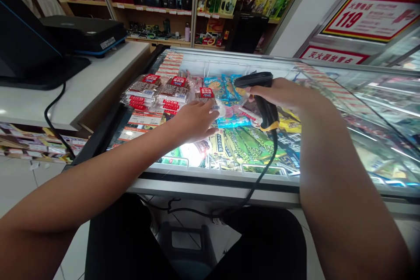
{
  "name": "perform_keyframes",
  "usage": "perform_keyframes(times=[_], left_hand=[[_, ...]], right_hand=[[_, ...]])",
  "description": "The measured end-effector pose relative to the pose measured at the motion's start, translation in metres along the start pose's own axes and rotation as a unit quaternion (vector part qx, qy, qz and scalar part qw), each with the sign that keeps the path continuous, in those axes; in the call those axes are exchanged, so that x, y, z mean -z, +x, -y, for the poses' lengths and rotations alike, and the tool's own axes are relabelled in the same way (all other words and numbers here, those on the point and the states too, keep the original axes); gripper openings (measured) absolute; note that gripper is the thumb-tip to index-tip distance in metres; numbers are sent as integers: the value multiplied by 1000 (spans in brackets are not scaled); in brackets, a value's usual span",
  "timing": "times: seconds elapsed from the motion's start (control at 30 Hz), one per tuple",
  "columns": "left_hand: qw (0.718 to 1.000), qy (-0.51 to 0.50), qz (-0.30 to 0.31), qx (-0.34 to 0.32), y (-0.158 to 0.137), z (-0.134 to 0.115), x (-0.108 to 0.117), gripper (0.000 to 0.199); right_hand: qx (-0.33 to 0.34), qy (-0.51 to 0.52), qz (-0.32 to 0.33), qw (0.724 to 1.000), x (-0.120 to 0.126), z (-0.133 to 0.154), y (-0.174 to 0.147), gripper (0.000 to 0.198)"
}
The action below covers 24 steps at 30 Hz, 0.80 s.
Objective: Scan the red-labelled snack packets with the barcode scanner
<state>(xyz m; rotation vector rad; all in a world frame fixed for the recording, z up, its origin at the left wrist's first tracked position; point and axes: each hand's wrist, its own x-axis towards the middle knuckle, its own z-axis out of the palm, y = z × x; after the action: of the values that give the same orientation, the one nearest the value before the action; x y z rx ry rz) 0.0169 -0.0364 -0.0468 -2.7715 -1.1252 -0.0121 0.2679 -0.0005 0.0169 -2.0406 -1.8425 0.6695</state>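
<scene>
My right hand (278,92) is wrapped round a black and yellow barcode scanner (267,109), held above the glass lid of a chest freezer (197,187). A cable runs down from its handle. Reaching in from the left, my left hand (197,120) has its fingers stretched over the near edge of a clear packet (206,94) with a red label; its thumb stands apart. Whether the fingertips press on the packet, I cannot tell. Two stacks of similar red-labelled packets, a left stack (142,89) and a middle stack (173,89), lie beside it on the lid.
Price tags (141,119) lie on the lid's left part. Under the glass are green ice-pop packs (252,144) and blue packs (223,85). A white counter (108,65) with a black scale (85,30) stands left. Stocked shelves (157,8) line the back.
</scene>
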Motion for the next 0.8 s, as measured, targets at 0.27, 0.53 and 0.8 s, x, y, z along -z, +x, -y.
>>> perform_keyframes(times=[0.27,0.53,0.8], left_hand=[[999,40,-4,14,-4,1,4,49],[997,-4,-52,-63,0,-5,-7,46],[983,-85,-35,-157,-2,-26,-9,44]], right_hand=[[-52,-15,-35,998,-3,-34,30,48],[-32,130,23,991,-6,-37,31,34],[-14,180,38,983,-9,-35,35,36]])
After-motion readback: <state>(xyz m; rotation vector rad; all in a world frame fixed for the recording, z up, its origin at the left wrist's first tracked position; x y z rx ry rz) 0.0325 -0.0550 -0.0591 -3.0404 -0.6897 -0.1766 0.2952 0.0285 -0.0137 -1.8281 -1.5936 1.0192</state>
